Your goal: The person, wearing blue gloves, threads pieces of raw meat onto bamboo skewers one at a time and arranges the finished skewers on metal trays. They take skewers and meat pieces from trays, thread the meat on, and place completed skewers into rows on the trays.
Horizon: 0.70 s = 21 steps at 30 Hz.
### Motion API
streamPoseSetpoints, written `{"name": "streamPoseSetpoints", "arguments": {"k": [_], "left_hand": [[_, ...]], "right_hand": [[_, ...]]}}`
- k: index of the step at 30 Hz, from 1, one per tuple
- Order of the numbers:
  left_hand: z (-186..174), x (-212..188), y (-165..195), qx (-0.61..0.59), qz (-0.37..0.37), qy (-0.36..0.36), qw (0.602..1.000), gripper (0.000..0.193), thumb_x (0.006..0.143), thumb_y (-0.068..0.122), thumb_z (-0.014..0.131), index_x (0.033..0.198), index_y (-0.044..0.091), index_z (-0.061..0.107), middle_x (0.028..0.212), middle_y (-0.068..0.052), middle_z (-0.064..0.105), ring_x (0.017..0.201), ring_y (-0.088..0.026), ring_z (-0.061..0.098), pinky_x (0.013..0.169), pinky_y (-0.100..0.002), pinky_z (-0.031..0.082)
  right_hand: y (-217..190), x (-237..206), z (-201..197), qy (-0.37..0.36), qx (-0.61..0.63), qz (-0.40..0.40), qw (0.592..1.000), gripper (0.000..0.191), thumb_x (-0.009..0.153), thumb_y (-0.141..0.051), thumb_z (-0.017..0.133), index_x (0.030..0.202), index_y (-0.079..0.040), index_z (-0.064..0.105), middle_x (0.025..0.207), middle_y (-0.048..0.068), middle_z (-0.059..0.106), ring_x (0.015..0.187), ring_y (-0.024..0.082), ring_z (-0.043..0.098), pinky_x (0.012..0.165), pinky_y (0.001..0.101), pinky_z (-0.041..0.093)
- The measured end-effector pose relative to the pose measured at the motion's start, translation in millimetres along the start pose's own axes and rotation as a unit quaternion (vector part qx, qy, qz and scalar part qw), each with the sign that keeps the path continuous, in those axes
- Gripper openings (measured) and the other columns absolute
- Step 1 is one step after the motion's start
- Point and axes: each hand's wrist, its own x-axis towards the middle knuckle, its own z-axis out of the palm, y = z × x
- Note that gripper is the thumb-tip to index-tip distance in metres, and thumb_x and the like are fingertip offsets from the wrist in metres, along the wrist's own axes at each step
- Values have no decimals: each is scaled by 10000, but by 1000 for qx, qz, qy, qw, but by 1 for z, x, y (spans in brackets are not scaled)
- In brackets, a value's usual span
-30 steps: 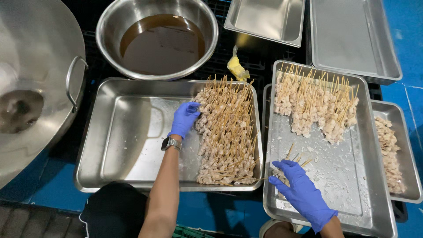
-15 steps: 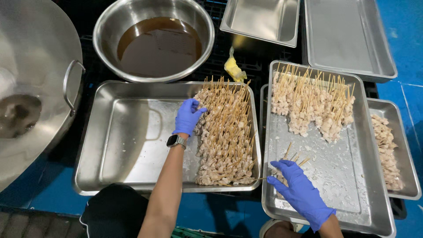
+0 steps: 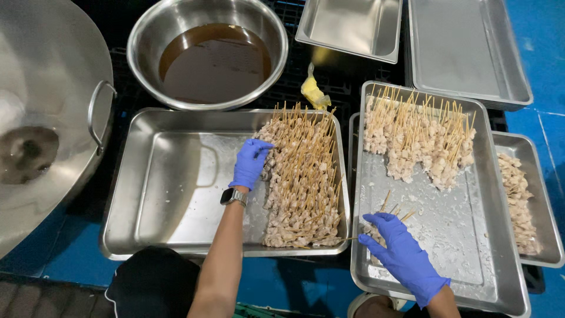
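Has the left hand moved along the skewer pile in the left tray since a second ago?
Yes, slightly: the left hand slid toward the person along the skewer pile, while the left tray stayed put.

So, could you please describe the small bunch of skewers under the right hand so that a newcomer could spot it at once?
Start at the large steel tray on the right, which carries a big heap of skewers along its far end. Near its front left corner, the blue-gloved right hand rests on a few skewers. Unlike the heap, this small bunch lies alone on the wet tray floor, sticks fanning out past the fingers.
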Motion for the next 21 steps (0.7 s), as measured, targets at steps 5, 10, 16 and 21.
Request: {"name": "streamPoseSetpoints", "arguments": {"k": [5,10,16,21], "left_hand": [[9,-2,-26,23,-87,42,995,254,896,214,780,1094,69,714,1006,-94,702,860,-176,693,779,-306,572],[14,-10,-58,9,-189,67,980,262,931,286,755,1055,55,742,935,-62,768,830,-160,717,799,-309,579],[15,-9,-73,59,-170,81,980,434,904,286,770,1219,15,647,1238,-204,634,1043,-262,683,914,-352,570],[12,3,-69,102,-27,13,994,540,1001,228,607,1484,17,490,1453,-246,521,1315,-411,531,1106,-430,427]], "right_hand": [[-4,-4,-5,4,23,30,999,543,854,-408,709,1308,-116,643,1349,128,589,1260,293,588,1039,381,463],[-6,-6,-9,8,20,21,1000,536,858,-410,704,1299,-112,644,1327,121,599,1228,291,607,1025,380,475],[-9,-8,-10,11,28,22,999,541,858,-419,701,1303,-116,641,1330,118,597,1230,287,607,1023,379,477],[-8,-9,-11,5,22,32,999,547,862,-427,695,1314,-123,639,1342,115,593,1239,285,602,1032,378,470]]}}
